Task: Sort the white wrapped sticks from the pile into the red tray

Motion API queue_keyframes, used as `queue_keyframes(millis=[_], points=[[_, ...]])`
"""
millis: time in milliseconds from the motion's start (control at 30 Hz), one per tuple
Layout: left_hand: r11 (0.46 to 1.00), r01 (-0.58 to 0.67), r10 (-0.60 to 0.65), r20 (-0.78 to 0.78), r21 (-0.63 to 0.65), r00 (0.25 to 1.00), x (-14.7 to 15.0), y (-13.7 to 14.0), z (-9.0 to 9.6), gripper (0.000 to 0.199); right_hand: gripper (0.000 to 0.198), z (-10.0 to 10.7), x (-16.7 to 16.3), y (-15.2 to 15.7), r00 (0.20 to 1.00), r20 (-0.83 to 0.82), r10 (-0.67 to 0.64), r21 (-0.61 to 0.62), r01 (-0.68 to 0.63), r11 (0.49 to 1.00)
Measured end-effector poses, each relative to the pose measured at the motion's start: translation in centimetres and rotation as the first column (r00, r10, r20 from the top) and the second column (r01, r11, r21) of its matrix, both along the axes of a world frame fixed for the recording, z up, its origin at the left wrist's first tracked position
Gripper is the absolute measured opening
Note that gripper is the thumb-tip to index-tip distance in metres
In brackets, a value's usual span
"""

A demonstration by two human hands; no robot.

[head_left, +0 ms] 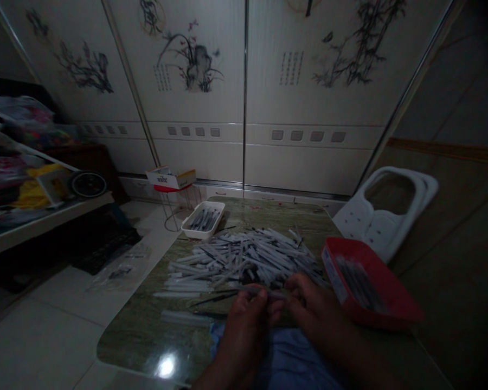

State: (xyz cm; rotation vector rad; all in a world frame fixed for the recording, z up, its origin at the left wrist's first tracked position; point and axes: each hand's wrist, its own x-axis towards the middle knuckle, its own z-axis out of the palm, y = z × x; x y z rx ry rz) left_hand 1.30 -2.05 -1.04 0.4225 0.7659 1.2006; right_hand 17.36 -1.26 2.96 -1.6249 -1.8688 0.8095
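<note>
My left hand [247, 319] and my right hand [315, 306] meet near the front of the table. Between them they grip a slim, pen-like stick [275, 294], held roughly level; its details are too dim to make out. Just beyond lies a large heap of thin whitish pen-like sticks [256, 252], some with dark parts. A few dark thin sticks [215, 298] lie left of my left hand, and a pale stick with a dark end [187, 318] is nearer me. Blue cloth [293, 352] shows below my hands.
A white tray [199, 234] with similar sticks stands at the back left of the green marbled table [138, 336]. At the right sits a red bin [398, 303] holding more sticks. Beyond are a white folding chair [390, 216] and a red stool [173, 189] bearing a box [166, 179].
</note>
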Motion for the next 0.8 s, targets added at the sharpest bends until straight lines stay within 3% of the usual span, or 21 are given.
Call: queue_keyframes(millis=[233,400,633,800], points=[[1.0,0.002,-0.003,0.054,0.018,0.999,0.3,0.1,-0.1,0.029,0.019,0.7,-0.7,-1.2,0.997,-0.025,0.079,-0.011,-0.079,0.997],[0.999,-0.012,0.014,0.033,-0.052,0.999,-0.7,0.5,0.0,0.018,0.014,0.2,0.5,-0.4,0.998,-0.064,0.0,-0.025,-0.002,1.0],[0.993,-0.088,0.088,-0.001,-0.081,0.996,-1.6,1.5,-0.3,0.017,0.008,-1.0,4.1,0.9,0.992,0.118,-0.042,-0.019,0.045,0.999],[0.992,-0.101,0.1,-0.013,-0.077,0.995,-1.7,1.8,-0.4,0.016,0.009,-1.6,3.9,0.4,0.977,0.198,0.077,-0.111,-0.056,0.992]])
